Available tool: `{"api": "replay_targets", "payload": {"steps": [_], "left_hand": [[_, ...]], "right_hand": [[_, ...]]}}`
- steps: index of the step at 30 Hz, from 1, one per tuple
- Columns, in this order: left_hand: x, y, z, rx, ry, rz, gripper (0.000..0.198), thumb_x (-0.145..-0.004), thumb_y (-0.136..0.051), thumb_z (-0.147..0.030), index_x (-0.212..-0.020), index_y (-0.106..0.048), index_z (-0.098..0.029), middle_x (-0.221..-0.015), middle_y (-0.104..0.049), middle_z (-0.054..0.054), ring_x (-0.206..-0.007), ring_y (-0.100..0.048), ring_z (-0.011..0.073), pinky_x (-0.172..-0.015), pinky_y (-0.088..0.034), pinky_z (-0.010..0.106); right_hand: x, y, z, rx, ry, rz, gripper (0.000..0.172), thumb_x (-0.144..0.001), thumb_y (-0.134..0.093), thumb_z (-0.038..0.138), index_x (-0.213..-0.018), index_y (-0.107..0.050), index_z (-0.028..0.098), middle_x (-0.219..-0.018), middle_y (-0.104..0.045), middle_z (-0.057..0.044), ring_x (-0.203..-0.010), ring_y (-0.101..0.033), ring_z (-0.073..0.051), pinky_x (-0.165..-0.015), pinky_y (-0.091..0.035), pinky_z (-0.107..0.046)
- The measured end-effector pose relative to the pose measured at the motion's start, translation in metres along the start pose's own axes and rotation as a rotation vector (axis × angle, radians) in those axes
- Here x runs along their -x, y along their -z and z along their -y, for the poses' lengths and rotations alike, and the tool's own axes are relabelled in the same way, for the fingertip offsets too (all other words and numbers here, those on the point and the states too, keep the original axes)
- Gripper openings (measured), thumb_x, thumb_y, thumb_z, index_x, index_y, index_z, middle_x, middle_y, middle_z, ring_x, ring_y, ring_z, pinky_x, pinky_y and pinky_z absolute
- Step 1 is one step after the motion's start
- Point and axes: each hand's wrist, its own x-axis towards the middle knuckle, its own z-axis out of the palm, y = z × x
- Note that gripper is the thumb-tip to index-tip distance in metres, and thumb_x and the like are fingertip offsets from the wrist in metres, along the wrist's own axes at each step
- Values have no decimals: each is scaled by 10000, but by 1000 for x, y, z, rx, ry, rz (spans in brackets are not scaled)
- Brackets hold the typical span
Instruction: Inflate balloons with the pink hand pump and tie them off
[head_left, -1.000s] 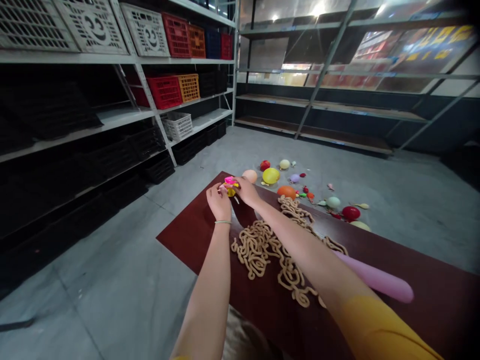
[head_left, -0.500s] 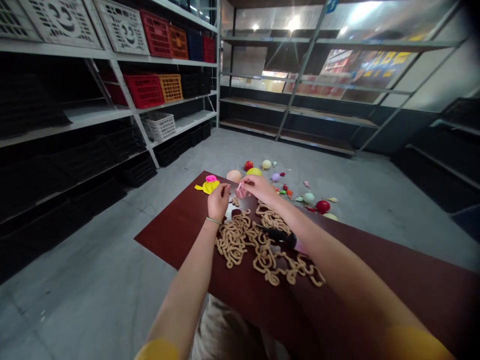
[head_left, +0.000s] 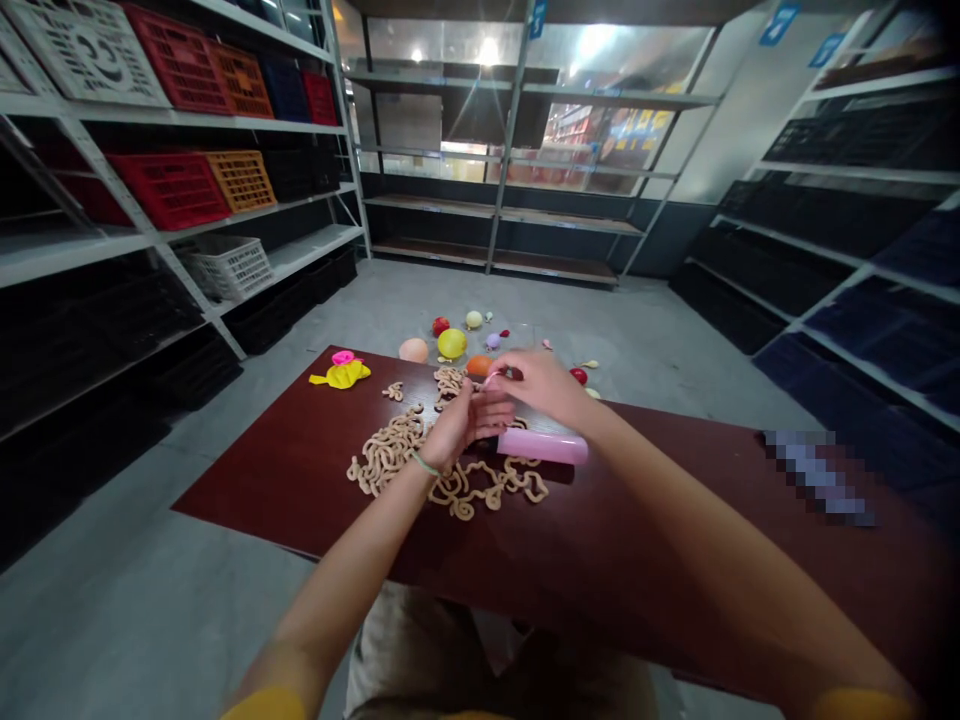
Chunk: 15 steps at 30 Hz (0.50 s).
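Note:
A small limp pink balloon (head_left: 491,379) is stretched between my two hands above the table. My right hand (head_left: 541,384) pinches it between thumb and fingertips. My left hand (head_left: 472,422) has its thumb and forefinger at the balloon's other end, its remaining fingers reaching out below. Under the hands lies a hand pump with a pink barrel (head_left: 544,446), its dark end partly hidden by my left hand. Tan twisted balloon-like strands (head_left: 386,450) lie heaped around it. A limp yellow balloon (head_left: 346,375) and a bright pink one (head_left: 343,357) rest at the table's far left.
The dark red table (head_left: 600,540) stretches to the right, where a blurred item (head_left: 817,475) lies. Several inflated balloons, including a yellow one (head_left: 452,344), are on the floor beyond it. Shelves with crates (head_left: 172,190) stand left, with more racks (head_left: 510,200) behind and right.
My view has swung to the right. My left hand has come over to the pink balloon in my right hand, and the pump's pink barrel is now uncovered.

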Motion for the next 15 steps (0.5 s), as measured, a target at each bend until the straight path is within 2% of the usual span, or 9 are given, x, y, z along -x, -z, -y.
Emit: {"api": "replay_targets", "payload": {"steps": [2, 4, 9, 12, 15], "left_hand": [[-7, -10, 6, 125, -71, -100, 673, -961, -276, -674, -1076, -656, -130, -1065, -727, 170, -1002, -706, 243, -875, -575, 387], [-10, -17, 7, 187, -141, -163, 560, -983, -353, -602, -1128, -633, -139, -1121, -716, 148, -1043, -693, 226, -924, -562, 380], [-9, -28, 2, 308, -148, -129, 309, -937, -606, -379, -1097, -663, -121, -1082, -730, 130, -994, -707, 204, -919, -567, 342], [-12, -31, 3, 318, -129, -156, 200, -918, -631, -241, -1073, -671, -121, -1042, -742, 115, -1002, -709, 198, -932, -558, 336], [-20, -29, 3, 334, -135, -239, 163, -931, -598, -196, -1067, -659, -130, -1012, -748, 106, -1007, -712, 203, -944, -556, 354]], "right_hand": [[18, -3, -3, 52, 64, -53, 134, -908, -573, 250, -888, -706, 261, -929, -688, -35, -869, -619, -198, -787, -460, -354], [35, -9, -9, 93, 114, -100, 169, -939, -537, 258, -925, -706, 261, -970, -665, -50, -930, -608, -207, -834, -468, -368], [59, -24, -23, 190, 177, -146, 235, -982, -478, 272, -1057, -695, 217, -1048, -639, -85, -1006, -585, -213, -896, -478, -387], [65, -28, -28, 218, 192, -162, 255, -988, -471, 279, -1139, -669, 226, -1078, -644, -80, -1032, -585, -211, -895, -490, -374], [73, -29, -33, 214, 100, -267, 290, -978, -499, 305, -1232, -621, 239, -1095, -655, -74, -1026, -599, -211, -893, -501, -372]]}}
